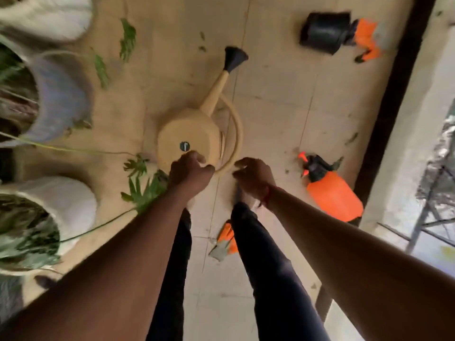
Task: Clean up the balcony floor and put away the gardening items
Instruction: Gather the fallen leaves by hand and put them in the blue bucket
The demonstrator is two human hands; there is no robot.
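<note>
Watering can on side, L hand curled at its base, grip unclear, R hand beside it, loose, empty

The pale tiled floor holds a yellow plastic watering can. Right of it lies an orange spray bottle; left, green leaves and round plant pots.

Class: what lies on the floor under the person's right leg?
An orange-and-grey glove lies on the tiles, partly showing; the right leg covers the rest of it.
</note>
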